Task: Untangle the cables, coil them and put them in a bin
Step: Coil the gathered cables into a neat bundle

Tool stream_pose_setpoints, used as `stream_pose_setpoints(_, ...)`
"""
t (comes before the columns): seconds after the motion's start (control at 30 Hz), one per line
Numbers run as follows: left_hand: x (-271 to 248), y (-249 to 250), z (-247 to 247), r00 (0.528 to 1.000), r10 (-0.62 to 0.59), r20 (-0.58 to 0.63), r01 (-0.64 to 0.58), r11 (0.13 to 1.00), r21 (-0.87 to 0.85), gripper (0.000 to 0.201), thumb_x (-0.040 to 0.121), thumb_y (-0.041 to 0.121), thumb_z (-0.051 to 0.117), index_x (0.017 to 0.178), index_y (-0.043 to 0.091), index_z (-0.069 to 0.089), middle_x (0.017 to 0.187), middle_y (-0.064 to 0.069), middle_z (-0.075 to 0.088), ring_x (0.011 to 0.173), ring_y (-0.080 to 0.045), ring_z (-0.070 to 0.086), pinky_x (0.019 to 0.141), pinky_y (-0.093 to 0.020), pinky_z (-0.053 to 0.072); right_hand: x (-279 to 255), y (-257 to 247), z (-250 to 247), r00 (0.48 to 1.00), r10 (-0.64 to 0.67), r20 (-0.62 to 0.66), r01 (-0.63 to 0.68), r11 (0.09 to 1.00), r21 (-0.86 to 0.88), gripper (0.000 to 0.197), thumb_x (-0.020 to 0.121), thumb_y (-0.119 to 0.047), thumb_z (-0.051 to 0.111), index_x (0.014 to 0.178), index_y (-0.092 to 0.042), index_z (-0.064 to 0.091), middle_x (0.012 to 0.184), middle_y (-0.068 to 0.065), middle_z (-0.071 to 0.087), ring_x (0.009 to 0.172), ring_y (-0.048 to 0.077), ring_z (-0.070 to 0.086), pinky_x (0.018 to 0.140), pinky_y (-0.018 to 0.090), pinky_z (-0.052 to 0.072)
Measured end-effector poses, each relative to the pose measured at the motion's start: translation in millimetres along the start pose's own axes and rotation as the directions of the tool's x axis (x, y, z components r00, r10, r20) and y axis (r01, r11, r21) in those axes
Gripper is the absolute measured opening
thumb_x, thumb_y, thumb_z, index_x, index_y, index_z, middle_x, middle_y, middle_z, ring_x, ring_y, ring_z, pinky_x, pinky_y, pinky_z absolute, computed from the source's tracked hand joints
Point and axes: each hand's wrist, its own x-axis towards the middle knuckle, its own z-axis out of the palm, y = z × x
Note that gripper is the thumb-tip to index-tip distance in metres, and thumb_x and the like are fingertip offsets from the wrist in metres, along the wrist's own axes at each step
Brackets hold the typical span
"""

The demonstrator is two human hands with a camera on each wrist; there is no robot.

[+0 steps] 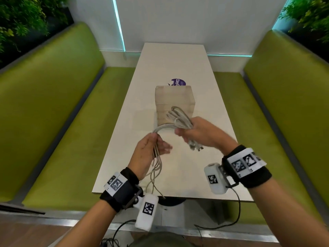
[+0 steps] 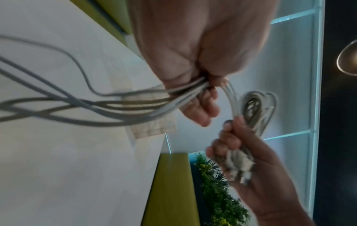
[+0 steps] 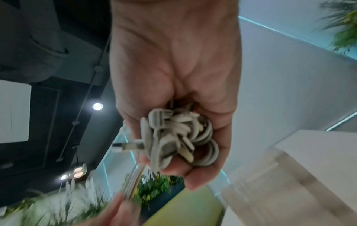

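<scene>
A bundle of white cables (image 1: 179, 120) runs between both hands above the near half of the white table (image 1: 178, 65). My right hand (image 1: 195, 132) grips the looped part of the bundle (image 3: 173, 134), with loops sticking out beyond the fist and plug ends below it. My left hand (image 1: 151, 148) holds several loose strands (image 2: 119, 105) that arc over to the right hand and hang past the wrist to the table's near edge. A tan cardboard box (image 1: 174, 102), the bin, stands on the table just behind the hands.
A purple round sticker (image 1: 178, 82) lies on the table behind the box. Green padded benches (image 1: 58, 113) flank the table on both sides. Plants (image 1: 21, 20) stand behind the bench backs.
</scene>
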Motion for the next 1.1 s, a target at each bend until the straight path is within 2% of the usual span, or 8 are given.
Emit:
stream_pose_setpoints(0.07, 4.4, 0.6, 2.0, 0.995, 0.002, -0.097, -0.007, 0.999, -0.051, 0.032, 0.103, 0.023, 0.033, 0.09, 0.005, 0.056, 0.089, -0.014, 0.072, 0.091, -0.027, 0.068, 0.086, -0.036, 0.055, 1.9, 7.7, 29.0, 0.999, 0.042, 0.022, -0.043, 0.998, 0.042, 0.023, 0.09, -0.038, 0.059, 0.078, -0.019, 0.058, 0.069, -0.002, 0.062, 0.053, 0.012, 0.059, 0.056, 0.034, 0.055)
stream_pose_setpoints(0.2, 4.0, -2.0, 9.9, 0.975, -0.055, -0.214, 0.025, 0.99, -0.138, 0.032, 0.104, 0.024, 0.033, 0.106, 0.01, 0.062, 0.097, -0.016, 0.069, 0.087, -0.027, 0.065, 0.079, -0.039, 0.053, 6.4, 18.1, 71.8, 0.997, 0.072, 0.017, -0.074, 0.987, 0.143, 0.03, 0.072, -0.04, 0.079, 0.094, -0.026, 0.065, 0.086, 0.002, 0.072, 0.071, 0.014, 0.067, 0.066, 0.029, 0.056)
stream_pose_setpoints(0.37, 4.5, 1.4, 13.3, 0.96, -0.168, -0.223, 0.084, 0.936, -0.343, 0.032, 0.103, 0.027, 0.034, 0.125, 0.015, 0.054, 0.101, -0.014, 0.069, 0.083, -0.024, 0.07, 0.071, -0.038, 0.059, 11.7, 22.5, 89.8, 0.993, 0.117, -0.029, -0.107, 0.963, 0.247, 0.037, 0.067, -0.033, 0.083, 0.095, -0.016, 0.065, 0.072, 0.006, 0.066, 0.054, 0.014, 0.056, 0.05, 0.027, 0.046)
stream_pose_setpoints(0.57, 4.1, 7.5, 8.1, 0.978, -0.129, -0.162, 0.093, 0.972, -0.215, 0.04, 0.1, 0.04, 0.037, 0.119, 0.013, 0.06, 0.105, -0.011, 0.071, 0.09, -0.021, 0.068, 0.069, -0.032, 0.055, 6.7, 18.7, 88.6, 0.996, 0.08, -0.038, -0.062, 0.94, 0.335, 0.014, 0.082, -0.025, 0.07, 0.086, -0.012, 0.067, 0.077, 0.012, 0.072, 0.065, 0.024, 0.063, 0.062, 0.03, 0.046)
stream_pose_setpoints(0.67, 4.6, 7.2, -0.2, 1.0, -0.02, -0.019, 0.02, 0.999, -0.025, 0.08, 0.074, 0.062, 0.067, 0.126, 0.004, 0.048, 0.099, -0.017, 0.063, 0.084, -0.028, 0.063, 0.056, -0.037, 0.051, 5.2, 13.9, 84.5, 0.998, 0.049, 0.036, -0.058, 0.946, 0.32, 0.006, 0.086, -0.016, 0.063, 0.083, -0.012, 0.065, 0.068, 0.002, 0.068, 0.06, 0.011, 0.06, 0.056, 0.022, 0.045)
stream_pose_setpoints(0.8, 2.8, 3.7, -1.6, 0.994, -0.027, -0.109, 0.019, 0.996, -0.082, 0.096, 0.061, 0.014, 0.087, 0.14, 0.029, 0.035, 0.111, -0.013, 0.068, 0.1, -0.021, 0.069, 0.074, -0.029, 0.055, 6.4, 5.2, 87.0, 0.995, 0.009, 0.101, -0.027, 0.982, 0.185, 0.014, 0.089, -0.02, 0.059, 0.098, -0.01, 0.063, 0.068, -0.002, 0.061, 0.06, 0.011, 0.055, 0.054, 0.024, 0.045)
stream_pose_setpoints(0.97, 1.3, 15.0, 0.6, 0.993, -0.024, -0.112, 0.005, 0.986, -0.169, 0.044, 0.075, 0.005, 0.076, 0.116, 0.011, 0.062, 0.086, -0.014, 0.068, 0.088, -0.032, 0.068, 0.072, -0.036, 0.057, 0.6, -1.3, 85.0, 0.985, -0.078, 0.157, 0.045, 0.979, 0.201, 0.021, 0.092, -0.032, 0.057, 0.072, -0.031, 0.054, 0.066, -0.004, 0.06, 0.057, 0.004, 0.053, 0.054, 0.017, 0.042)
stream_pose_setpoints(1.1, -2.5, 20.3, 3.9, 0.998, -0.013, -0.055, 0.006, 0.992, -0.123, 0.022, 0.077, 0.0, 0.073, 0.096, 0.006, 0.064, 0.074, -0.01, 0.066, 0.077, -0.031, 0.068, 0.064, -0.038, 0.058, -6.0, 2.1, 84.9, 0.973, -0.124, 0.196, 0.054, 0.943, 0.327, 0.017, 0.094, -0.019, 0.057, 0.077, -0.015, 0.058, 0.068, 0.001, 0.059, 0.059, 0.003, 0.055, 0.057, 0.014, 0.044)
